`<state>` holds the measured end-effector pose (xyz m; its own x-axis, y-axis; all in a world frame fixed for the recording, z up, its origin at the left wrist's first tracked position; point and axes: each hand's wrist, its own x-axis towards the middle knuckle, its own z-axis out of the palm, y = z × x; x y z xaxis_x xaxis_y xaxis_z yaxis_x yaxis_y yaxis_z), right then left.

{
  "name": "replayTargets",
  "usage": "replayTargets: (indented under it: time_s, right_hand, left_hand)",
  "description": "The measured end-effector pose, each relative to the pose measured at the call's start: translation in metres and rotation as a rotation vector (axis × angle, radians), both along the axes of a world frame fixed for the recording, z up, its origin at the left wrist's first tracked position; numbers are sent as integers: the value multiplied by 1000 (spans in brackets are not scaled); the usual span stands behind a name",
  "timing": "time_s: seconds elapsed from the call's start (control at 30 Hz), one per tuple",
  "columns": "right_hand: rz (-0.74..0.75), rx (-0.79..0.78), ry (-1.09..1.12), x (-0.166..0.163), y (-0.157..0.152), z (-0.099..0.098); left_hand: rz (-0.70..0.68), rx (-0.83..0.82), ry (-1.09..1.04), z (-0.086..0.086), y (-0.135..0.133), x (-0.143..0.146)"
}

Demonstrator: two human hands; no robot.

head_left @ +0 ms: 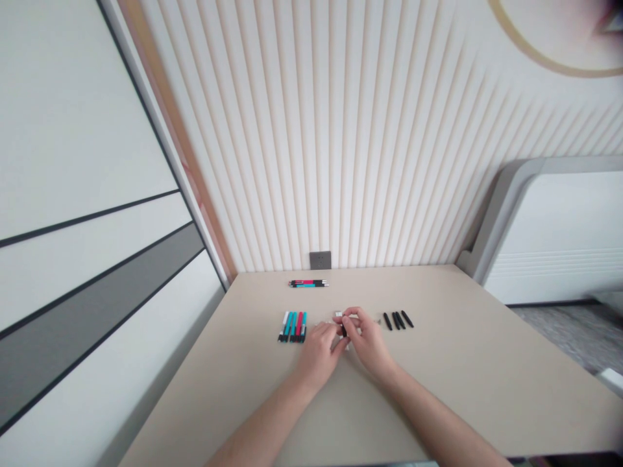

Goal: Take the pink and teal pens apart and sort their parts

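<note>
Black pen piece (344,331), one of it, sits between the two hands in the head view, at the middle of the desk (272,395). The fingers (318,329) of the left hand (318,353) and those of the right hand (367,340) are drawn together in a pinch around it, with hardly any gap; its ends are partly hidden by them. Just beyond the fingertips lie small white pieces (339,314), too small and covered to count.

Left of the hands, five pen barrels (294,324) lie side by side: three teal, one red, one white, all with dark near ends. Right of the hands are four black parts (399,320), near one another and slightly slanted. Farther back, at least two pens (308,283), with red and teal sections, lie crosswise, close together; their overlap prevents an exact count.

Beige and smooth, the desk reaches a white ribbed wall (335,130) with one dark socket (320,261) just above its back edge. On the left stands a white cabinet (73,130) with a grey band; on the right, a pale padded headboard (559,227). One gold curved trim (530,58) shows at upper right.
</note>
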<state>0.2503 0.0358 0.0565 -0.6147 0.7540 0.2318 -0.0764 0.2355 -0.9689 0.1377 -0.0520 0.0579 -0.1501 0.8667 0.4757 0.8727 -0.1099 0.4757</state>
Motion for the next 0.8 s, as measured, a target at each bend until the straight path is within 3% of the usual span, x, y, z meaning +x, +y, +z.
replayTargets:
  time_s: [0.13, 0.37, 0.57, 0.8]
  right_hand:
    - [-23, 116, -15, 2, 2, 4]
    - [-290, 334, -235, 18, 29, 11]
    - [-250, 706, -582, 25, 41, 4]
    - [-212, 844, -826, 24, 38, 3]
  left_hand:
    - [60, 3, -39, -3, 1, -4]
    - [112, 59, -87, -4, 0, -15]
    - [136, 85, -81, -3, -1, -16]
    - [108, 55, -75, -3, -1, -16]
